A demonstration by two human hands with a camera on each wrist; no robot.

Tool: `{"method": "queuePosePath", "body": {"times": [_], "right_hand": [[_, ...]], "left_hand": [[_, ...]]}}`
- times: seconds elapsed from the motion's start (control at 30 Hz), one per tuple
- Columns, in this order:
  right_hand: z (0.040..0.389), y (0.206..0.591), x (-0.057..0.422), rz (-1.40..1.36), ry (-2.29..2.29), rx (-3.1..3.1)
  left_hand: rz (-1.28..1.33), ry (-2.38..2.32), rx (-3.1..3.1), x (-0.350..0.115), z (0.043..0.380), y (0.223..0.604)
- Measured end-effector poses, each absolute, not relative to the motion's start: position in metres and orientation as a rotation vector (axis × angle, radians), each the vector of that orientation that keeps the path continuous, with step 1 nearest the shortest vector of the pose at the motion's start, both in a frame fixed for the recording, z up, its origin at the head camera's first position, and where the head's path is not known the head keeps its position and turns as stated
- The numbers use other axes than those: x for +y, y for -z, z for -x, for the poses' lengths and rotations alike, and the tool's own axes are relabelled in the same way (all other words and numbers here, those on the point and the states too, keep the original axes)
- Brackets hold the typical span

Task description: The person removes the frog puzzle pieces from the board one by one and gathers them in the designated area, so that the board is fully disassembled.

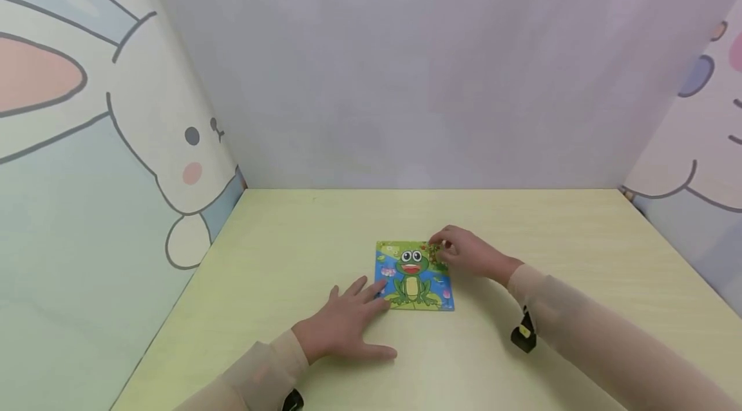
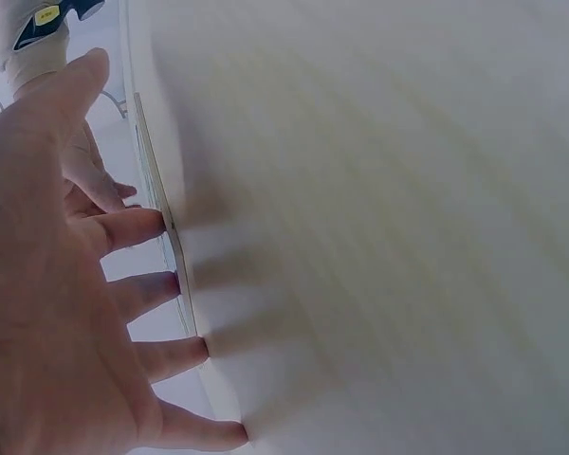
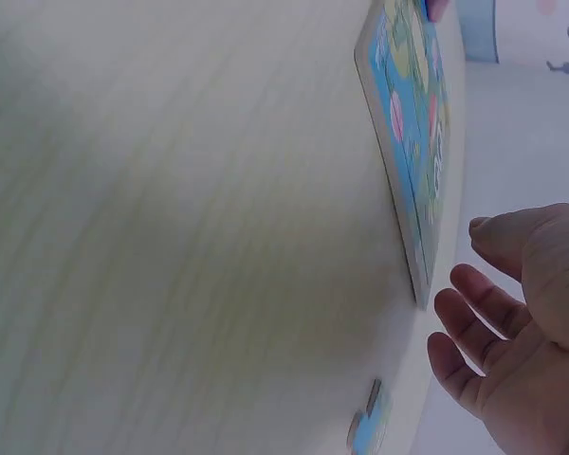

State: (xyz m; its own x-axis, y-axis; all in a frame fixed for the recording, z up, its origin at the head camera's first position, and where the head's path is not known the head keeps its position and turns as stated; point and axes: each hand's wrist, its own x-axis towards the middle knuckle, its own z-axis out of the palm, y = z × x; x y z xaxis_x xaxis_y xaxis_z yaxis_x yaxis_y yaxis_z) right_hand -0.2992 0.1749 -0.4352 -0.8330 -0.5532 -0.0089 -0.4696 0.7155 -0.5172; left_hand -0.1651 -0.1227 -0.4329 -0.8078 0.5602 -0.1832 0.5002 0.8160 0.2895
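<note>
A square frog picture puzzle (image 1: 413, 279) lies flat on the table, its top right corner partly covered. My left hand (image 1: 344, 324) is spread, with fingertips touching the puzzle's lower left edge. In the left wrist view those fingers (image 2: 147, 360) reach straight to the puzzle's thin edge. My right hand (image 1: 472, 253) is at the top right corner, fingers bent. The right wrist view shows this hand (image 3: 541, 332) loosely curled, nothing visible between thumb and fingers; the index fingertip is hidden there. A small blue puzzle piece (image 3: 368, 431) lies on the table beside the puzzle.
The pale wood-grain table (image 1: 278, 250) meets a plain light back wall (image 1: 382, 76). Side walls carry a cartoon rabbit (image 1: 168, 108) on the left and another cartoon figure (image 1: 695, 134) on the right. A dark wrist device (image 1: 524, 332) hangs below the right forearm.
</note>
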Motion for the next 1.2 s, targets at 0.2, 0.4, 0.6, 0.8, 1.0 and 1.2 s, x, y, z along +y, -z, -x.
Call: {"method": "queuePosePath", "body": {"times": [0.2,0.4,0.6,0.8,1.0,1.2], "right_hand": [[0.29,0.436,0.135,0.999,0.623,2.778],[0.29,0.438,0.112,1.002,0.489,2.795],[0.293,0.439,0.104,0.926,0.405,2.785],[0.295,0.434,0.099,0.802,0.42,2.741],[0.294,0.429,0.098,0.766,0.446,2.718],[0.293,0.427,0.098,0.756,0.468,2.717]], "left_hand": [[-0.811,-0.321,2.731,-0.123,0.165,0.43],[-0.815,-0.316,2.734,-0.122,0.165,0.431],[-0.822,-0.309,2.733,-0.121,0.166,0.433],[-0.822,-0.305,2.732,-0.121,0.165,0.434],[-0.808,-0.306,2.727,-0.121,0.165,0.434],[-0.798,-0.318,2.729,-0.121,0.165,0.436]]}}
